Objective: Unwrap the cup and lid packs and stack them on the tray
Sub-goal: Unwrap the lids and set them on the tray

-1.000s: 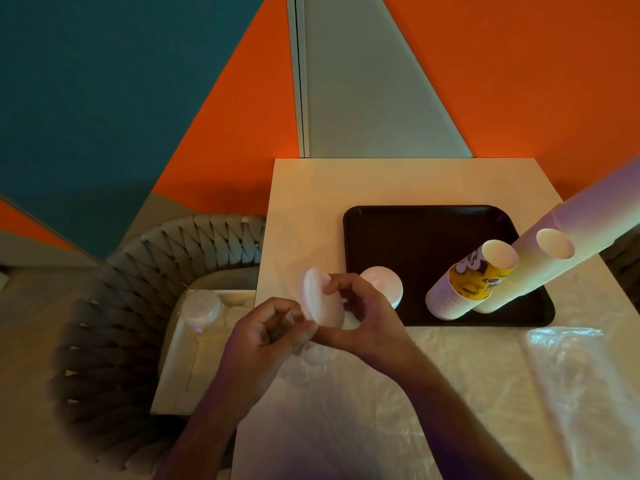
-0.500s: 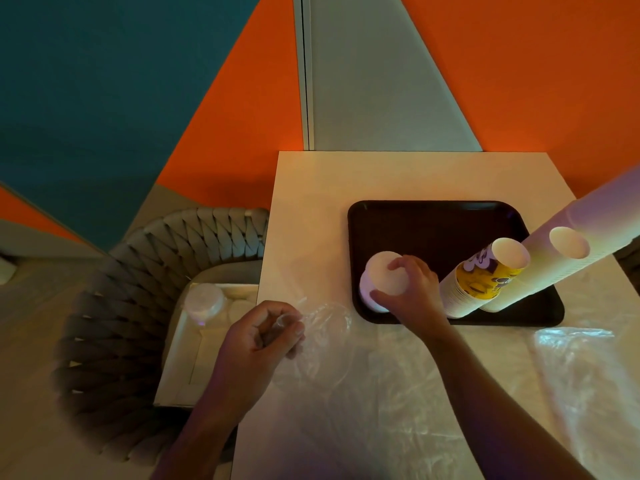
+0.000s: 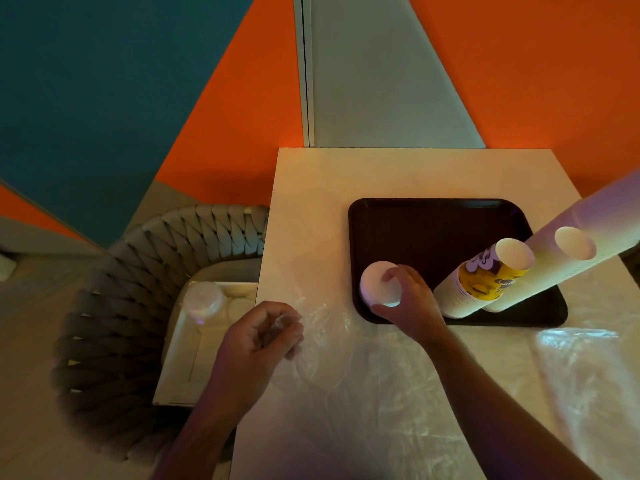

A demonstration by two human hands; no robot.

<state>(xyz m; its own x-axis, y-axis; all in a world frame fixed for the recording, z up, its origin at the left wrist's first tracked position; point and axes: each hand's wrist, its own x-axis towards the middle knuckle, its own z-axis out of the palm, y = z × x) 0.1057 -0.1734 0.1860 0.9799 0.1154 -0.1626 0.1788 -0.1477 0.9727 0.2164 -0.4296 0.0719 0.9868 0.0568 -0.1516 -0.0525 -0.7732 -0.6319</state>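
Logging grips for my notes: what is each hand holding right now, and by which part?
Right hand grips the white lid stack by its top edge, on the tray. Left hand pinches the clear plastic wrap at its bunched end.

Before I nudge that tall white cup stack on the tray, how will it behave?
The tall white cup stack probably tips easily: it looks long and narrow. Likely light, being paper cups. It may knock the printed cup stack beside it on the tray.

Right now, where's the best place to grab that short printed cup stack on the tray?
Grip the printed cup stack around its yellow middle band, coming from its near left side. It leans against the tall white cup stack on the right, so that side is blocked.
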